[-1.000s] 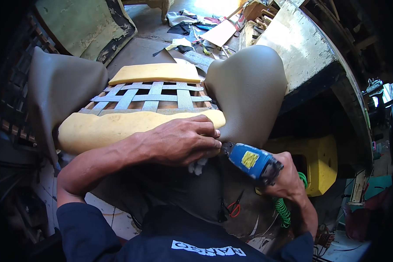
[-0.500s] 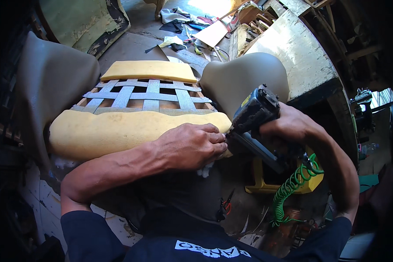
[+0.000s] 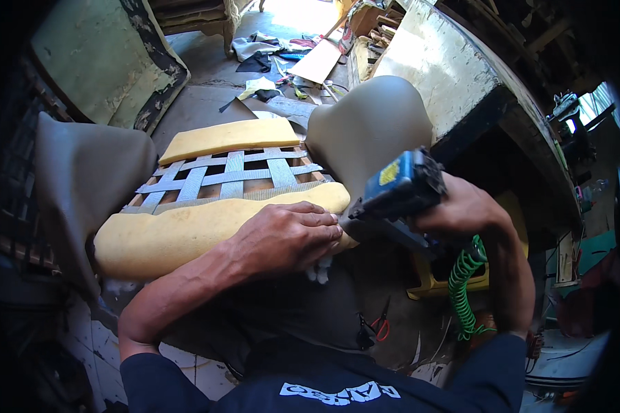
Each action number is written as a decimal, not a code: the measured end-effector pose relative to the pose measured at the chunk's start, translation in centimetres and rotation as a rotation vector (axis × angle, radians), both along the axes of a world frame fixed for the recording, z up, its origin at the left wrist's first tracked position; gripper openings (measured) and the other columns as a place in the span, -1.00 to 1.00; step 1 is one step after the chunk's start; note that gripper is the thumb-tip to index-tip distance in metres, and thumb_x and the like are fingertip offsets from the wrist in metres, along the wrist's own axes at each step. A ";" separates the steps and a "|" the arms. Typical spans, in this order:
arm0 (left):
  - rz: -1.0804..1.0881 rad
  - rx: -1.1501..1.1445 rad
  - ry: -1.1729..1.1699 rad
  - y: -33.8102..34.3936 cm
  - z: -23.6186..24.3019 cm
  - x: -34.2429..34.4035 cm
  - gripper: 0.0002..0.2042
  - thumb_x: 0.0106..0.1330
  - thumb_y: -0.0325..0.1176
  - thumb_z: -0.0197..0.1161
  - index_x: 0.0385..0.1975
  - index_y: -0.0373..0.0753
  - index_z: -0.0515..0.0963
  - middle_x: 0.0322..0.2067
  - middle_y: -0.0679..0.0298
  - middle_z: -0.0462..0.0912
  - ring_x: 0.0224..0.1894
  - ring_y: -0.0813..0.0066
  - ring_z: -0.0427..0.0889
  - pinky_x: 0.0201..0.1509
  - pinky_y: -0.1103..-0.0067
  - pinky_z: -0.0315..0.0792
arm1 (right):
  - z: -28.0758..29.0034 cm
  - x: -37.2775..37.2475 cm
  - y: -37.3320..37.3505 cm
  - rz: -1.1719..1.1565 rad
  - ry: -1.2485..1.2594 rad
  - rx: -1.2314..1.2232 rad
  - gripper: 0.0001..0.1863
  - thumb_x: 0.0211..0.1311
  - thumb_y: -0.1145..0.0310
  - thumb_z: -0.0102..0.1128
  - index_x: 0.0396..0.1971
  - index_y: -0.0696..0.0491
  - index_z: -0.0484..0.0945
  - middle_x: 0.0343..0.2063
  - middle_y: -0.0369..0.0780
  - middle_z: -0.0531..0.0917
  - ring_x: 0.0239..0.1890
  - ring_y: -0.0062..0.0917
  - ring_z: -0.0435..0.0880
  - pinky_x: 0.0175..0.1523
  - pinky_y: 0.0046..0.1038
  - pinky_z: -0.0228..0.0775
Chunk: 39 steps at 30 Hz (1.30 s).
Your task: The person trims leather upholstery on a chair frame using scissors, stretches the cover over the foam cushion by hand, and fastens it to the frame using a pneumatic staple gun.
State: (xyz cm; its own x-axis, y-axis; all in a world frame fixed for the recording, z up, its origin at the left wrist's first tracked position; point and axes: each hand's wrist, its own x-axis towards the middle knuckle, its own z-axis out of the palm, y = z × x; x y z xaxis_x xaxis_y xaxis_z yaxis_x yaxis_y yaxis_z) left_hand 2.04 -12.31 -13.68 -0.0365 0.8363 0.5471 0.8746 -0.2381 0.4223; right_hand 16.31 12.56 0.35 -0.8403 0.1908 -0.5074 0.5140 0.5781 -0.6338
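My left hand [image 3: 293, 237] is closed over the right end of a long yellow foam pad [image 3: 162, 237] on the near edge of a chair frame. My right hand [image 3: 455, 210] grips a blue-and-black staple gun [image 3: 399, 186], its nose just right of my left fingers near the pad's end. A green coiled hose [image 3: 465, 296] hangs below the gun. Behind the pad, woven grey webbing [image 3: 234, 177] spans the wooden frame, with a second foam piece [image 3: 227, 138] at the back. Grey-brown upholstered parts [image 3: 362, 117] flank the seat, the left one draped [image 3: 83, 179].
A worn pale panel [image 3: 100, 55] leans at back left. Fabric scraps [image 3: 269, 48] lie on the floor behind. A pale worn counter [image 3: 441, 55] runs along the right, a yellow object [image 3: 427, 282] beneath it. Red-handled scissors [image 3: 379, 330] lie below.
The staple gun and right hand rose and turned from one second ago, then dropped slightly in view since half a second ago. My left hand remains on the foam's right end.
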 end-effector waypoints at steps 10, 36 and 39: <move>0.460 0.084 -0.262 5.0 3.0 4.6 -0.53 0.42 -0.32 0.30 0.23 -0.46 0.51 0.09 -0.17 0.67 0.18 -0.07 0.66 0.28 0.27 0.51 | -29.1 24.3 1.4 -0.806 -0.168 -0.150 -0.47 0.06 0.29 0.48 0.05 0.16 0.63 -0.26 -0.13 0.76 -0.20 -0.45 0.76 -0.10 -0.38 0.58; 0.659 -0.488 0.336 8.2 -0.3 7.9 0.28 0.11 0.24 0.50 0.55 -0.53 -0.15 0.22 -0.20 0.52 0.18 -0.05 0.61 0.25 0.23 0.39 | -27.9 6.9 -2.4 -0.894 1.054 -1.255 -0.63 0.43 0.23 0.38 0.12 0.08 0.65 -0.09 -0.36 0.74 0.07 -0.65 0.65 0.26 -0.50 0.38; 0.668 -0.509 0.347 8.0 -0.3 7.5 0.26 0.10 0.06 0.59 0.56 -0.52 -0.18 0.15 -0.17 0.59 0.08 -0.03 0.68 0.14 0.24 0.45 | -27.6 6.0 -3.5 -0.952 1.168 -0.998 -0.72 0.45 0.27 0.35 0.03 0.08 0.68 -0.12 -0.34 0.75 -0.05 -0.64 0.70 0.06 -0.52 0.53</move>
